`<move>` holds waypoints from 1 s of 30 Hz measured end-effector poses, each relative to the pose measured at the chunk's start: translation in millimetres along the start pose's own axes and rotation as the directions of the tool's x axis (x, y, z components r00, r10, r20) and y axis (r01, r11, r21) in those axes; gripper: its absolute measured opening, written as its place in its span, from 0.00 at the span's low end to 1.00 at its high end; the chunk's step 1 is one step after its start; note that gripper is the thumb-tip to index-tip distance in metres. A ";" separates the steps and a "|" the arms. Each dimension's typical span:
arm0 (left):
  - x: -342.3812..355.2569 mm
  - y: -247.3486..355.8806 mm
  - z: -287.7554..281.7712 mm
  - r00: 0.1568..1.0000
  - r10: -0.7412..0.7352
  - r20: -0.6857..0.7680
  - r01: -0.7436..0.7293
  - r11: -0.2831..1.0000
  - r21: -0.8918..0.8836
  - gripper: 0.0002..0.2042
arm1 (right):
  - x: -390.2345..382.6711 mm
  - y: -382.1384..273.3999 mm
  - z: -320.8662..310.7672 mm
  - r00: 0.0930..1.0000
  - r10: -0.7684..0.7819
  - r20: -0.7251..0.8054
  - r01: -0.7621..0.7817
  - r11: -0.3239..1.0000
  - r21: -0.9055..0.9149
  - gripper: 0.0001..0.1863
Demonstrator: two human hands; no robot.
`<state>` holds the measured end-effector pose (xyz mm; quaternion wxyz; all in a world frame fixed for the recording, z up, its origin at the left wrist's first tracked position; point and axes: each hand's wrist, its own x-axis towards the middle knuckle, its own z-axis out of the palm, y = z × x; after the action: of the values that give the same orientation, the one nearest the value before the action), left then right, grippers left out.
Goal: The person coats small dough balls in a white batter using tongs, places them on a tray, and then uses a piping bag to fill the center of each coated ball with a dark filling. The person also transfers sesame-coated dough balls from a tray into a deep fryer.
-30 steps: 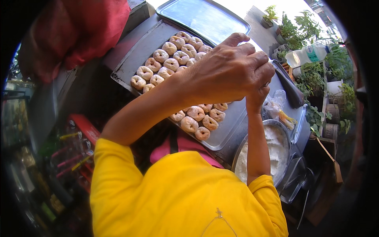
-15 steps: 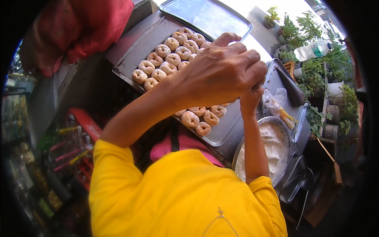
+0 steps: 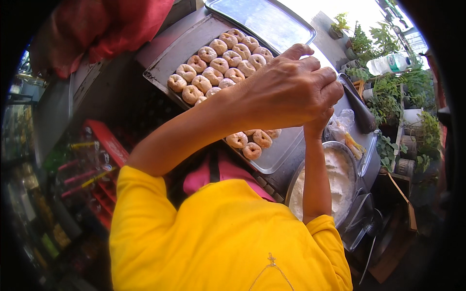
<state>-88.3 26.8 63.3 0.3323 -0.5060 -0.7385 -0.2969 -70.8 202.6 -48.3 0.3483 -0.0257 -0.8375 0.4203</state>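
Note:
My left hand (image 3: 303, 89) is raised over the tray with its fingers curled and knuckles up. Just behind and below it, my right hand (image 3: 318, 125) meets it, and the left hand hides most of the right fingers. Whatever lies between the two hands is out of sight. Below them, a metal tray (image 3: 286, 148) carries rows of pale, ring-shaped dough pieces (image 3: 212, 75), dusted with flour. My left forearm crosses above and covers part of these rows. Beside my right forearm stands a round metal basin (image 3: 355, 182) of white flour (image 3: 340, 179).
Another metal tray (image 3: 262, 19) lies at the far side. A clear plastic bag (image 3: 343, 123) rests on a tray right of my hands. Potted plants (image 3: 388, 104) and a plastic bottle (image 3: 388, 64) are at right. A red crate (image 3: 109, 150) and red cloth (image 3: 97, 34) are at left.
Both hands, still together, have shifted slightly right in the picture. The view has also moved a little, carrying the trays and dough rings slightly right. The dough rings keep their arrangement.

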 end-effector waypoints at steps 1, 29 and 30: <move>0.7 0.9 -0.2 1.000 0.000 -0.024 0.000 1.000 0.000 0.09 | 0.1 -0.9 -0.2 1.000 -0.017 -0.002 0.017 1.000 -0.020 0.05; -28.3 28.3 -21.6 0.991 -0.098 -0.095 0.105 0.992 0.072 0.07 | -13.9 -17.6 0.8 0.967 -0.110 0.230 0.113 0.994 0.000 0.08; -28.5 29.1 -21.8 0.991 -0.101 -0.088 0.107 0.992 0.069 0.07 | -13.2 -18.0 -0.1 0.965 -0.109 0.239 0.113 0.994 -0.005 0.08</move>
<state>-49.1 3.3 56.7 0.3657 -0.4412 -0.7596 -0.3076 -56.3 186.6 -42.6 0.2681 0.0686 -0.8772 0.3924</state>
